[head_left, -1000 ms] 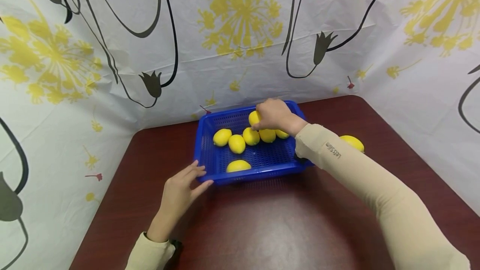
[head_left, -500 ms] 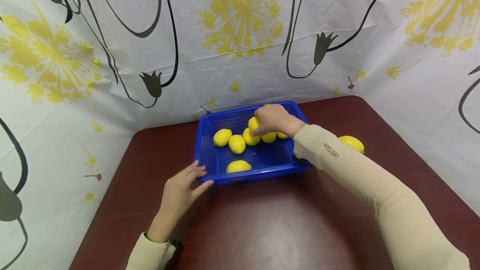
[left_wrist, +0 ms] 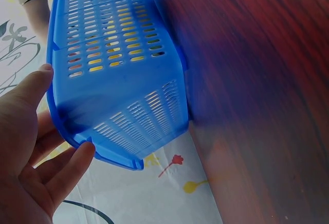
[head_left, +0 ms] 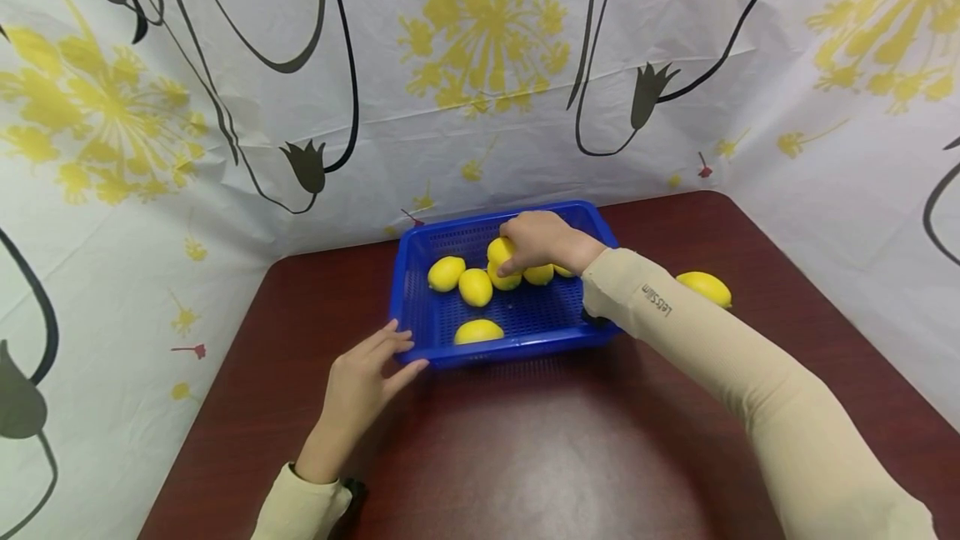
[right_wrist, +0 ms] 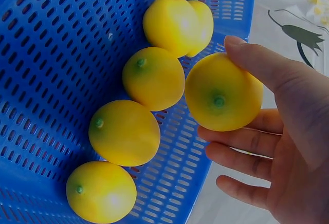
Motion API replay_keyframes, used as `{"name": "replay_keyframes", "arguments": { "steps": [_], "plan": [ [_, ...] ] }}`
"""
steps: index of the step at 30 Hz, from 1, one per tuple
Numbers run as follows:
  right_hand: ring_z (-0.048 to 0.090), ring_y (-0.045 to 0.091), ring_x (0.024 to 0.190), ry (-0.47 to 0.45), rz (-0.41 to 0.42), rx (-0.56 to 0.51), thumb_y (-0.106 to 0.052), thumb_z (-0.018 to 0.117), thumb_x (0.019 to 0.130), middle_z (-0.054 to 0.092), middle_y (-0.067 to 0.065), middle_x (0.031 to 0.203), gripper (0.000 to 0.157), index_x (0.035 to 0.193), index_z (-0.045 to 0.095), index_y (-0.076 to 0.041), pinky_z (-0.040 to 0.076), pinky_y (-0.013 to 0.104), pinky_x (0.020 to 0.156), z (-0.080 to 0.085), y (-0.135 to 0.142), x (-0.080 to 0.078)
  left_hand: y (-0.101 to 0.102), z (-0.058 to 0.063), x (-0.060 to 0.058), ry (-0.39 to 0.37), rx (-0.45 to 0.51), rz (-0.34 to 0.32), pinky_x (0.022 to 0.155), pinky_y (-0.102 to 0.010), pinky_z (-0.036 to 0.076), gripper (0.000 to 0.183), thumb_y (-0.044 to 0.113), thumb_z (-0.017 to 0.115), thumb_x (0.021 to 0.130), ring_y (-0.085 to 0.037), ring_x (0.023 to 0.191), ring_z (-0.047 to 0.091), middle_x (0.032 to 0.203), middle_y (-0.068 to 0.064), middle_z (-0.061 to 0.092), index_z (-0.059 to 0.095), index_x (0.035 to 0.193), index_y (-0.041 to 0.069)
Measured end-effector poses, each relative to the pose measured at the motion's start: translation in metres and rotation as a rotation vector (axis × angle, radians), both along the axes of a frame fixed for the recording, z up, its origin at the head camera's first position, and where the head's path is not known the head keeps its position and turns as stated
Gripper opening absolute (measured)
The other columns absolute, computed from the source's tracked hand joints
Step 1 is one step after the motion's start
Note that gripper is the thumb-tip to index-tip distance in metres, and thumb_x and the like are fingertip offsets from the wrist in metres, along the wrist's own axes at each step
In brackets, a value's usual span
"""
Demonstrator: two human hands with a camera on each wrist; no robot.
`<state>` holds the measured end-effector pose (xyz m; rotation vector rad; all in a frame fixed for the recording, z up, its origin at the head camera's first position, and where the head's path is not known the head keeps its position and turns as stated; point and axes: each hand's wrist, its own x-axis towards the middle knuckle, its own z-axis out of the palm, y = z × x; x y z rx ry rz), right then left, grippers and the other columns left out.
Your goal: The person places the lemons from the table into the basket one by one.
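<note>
A yellow lemon (right_wrist: 221,93) sits in my right hand (head_left: 542,240), pinched between the thumb and fingers over the far side of the basket. In the right wrist view, its green stem tip faces the camera. Several other lemons lie in a row inside the blue plastic basket (head_left: 427,355), including one lemon (head_left: 447,273) toward the left. Another lemon (head_left: 478,332) lies by the front wall. My left hand (head_left: 358,382) rests at the basket's near left corner, thumb and lightly bent fingers spread along the rim (left_wrist: 51,88).
One more lemon (head_left: 705,288) lies on the dark red-brown table (head_left: 525,457) right of the basket, partly behind my right sleeve (head_left: 697,348). A white cloth (head_left: 480,157) with yellow and grey flower prints hangs behind the table and at both sides.
My right hand has come slightly down and left with the lemon, which now overlaps a lemon of the row in the head view. My left hand stays at the basket corner.
</note>
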<state>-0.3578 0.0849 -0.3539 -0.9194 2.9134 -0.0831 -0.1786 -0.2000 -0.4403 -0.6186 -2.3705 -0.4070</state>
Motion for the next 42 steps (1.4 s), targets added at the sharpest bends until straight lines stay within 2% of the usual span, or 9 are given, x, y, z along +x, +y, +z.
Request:
{"name": "replay_keyframes", "arguments": {
  "steps": [4,13,19,26,29,36,42],
  "plan": [
    [0.049,0.017,0.066,-0.002,0.009,-0.006,-0.059,0.073,0.081,0.059,0.001,0.077,0.053,0.109,0.067,-0.014,0.036,0.03,0.059,0.001,-0.002,0.0,0.0,-0.001,0.0,-0.002,0.004,0.002,0.083,-0.041,0.061,0.036,0.034,0.089,0.07,-0.026,0.112,0.071,0.103,-0.007,0.078,0.076,0.095,0.01],
    [0.04,0.016,0.062,0.026,0.031,-0.016,-0.057,0.073,0.082,0.043,-0.001,0.067,0.048,0.102,0.066,-0.014,0.031,0.03,0.057,0.006,-0.01,-0.002,0.0,0.0,0.0,-0.011,0.004,0.002,0.084,-0.041,0.061,0.037,0.033,0.09,0.069,-0.026,0.113,0.07,0.104,-0.008,0.078,0.076,0.095,0.01],
    [0.046,0.016,0.063,0.04,0.064,-0.028,-0.06,0.072,0.082,0.054,0.0,0.071,0.055,0.111,0.067,-0.013,0.034,0.03,0.057,0.01,-0.016,-0.002,0.0,-0.002,-0.002,-0.017,0.005,-0.002,0.085,-0.04,0.061,0.037,0.033,0.09,0.07,-0.025,0.113,0.07,0.104,-0.008,0.078,0.076,0.096,0.01],
    [0.054,0.018,0.069,0.127,0.154,-0.064,-0.06,0.072,0.082,0.064,0.001,0.08,0.058,0.115,0.068,-0.013,0.04,0.031,0.061,0.018,-0.026,-0.005,0.0,-0.001,-0.002,-0.023,0.01,0.005,0.084,-0.04,0.061,0.037,0.034,0.089,0.071,-0.025,0.113,0.07,0.104,-0.007,0.078,0.076,0.096,0.01],
    [0.056,0.019,0.073,0.127,0.187,-0.072,-0.061,0.071,0.082,0.067,0.001,0.085,0.058,0.116,0.068,-0.013,0.041,0.032,0.063,0.019,-0.031,-0.005,0.0,-0.001,-0.002,-0.019,0.012,0.004,0.084,-0.04,0.061,0.037,0.034,0.089,0.07,-0.025,0.113,0.07,0.104,-0.007,0.078,0.076,0.095,0.01],
    [0.063,0.019,0.088,0.121,0.234,-0.003,-0.065,0.069,0.081,0.071,0.0,0.104,0.066,0.124,0.065,-0.015,0.051,0.036,0.076,0.008,-0.046,-0.004,-0.001,-0.003,-0.004,-0.005,0.005,-0.007,0.083,-0.039,0.061,0.036,0.036,0.088,0.072,-0.024,0.113,0.071,0.104,-0.007,0.078,0.076,0.095,0.011],
    [0.063,0.02,0.091,0.125,0.292,0.027,-0.067,0.068,0.08,0.071,0.0,0.102,0.067,0.121,0.066,-0.015,0.053,0.037,0.078,-0.004,-0.055,-0.003,-0.002,-0.003,-0.004,0.001,0.007,0.0,0.082,-0.039,0.061,0.037,0.037,0.088,0.072,-0.024,0.112,0.071,0.103,-0.007,0.078,0.076,0.096,0.011]
  ]
}}
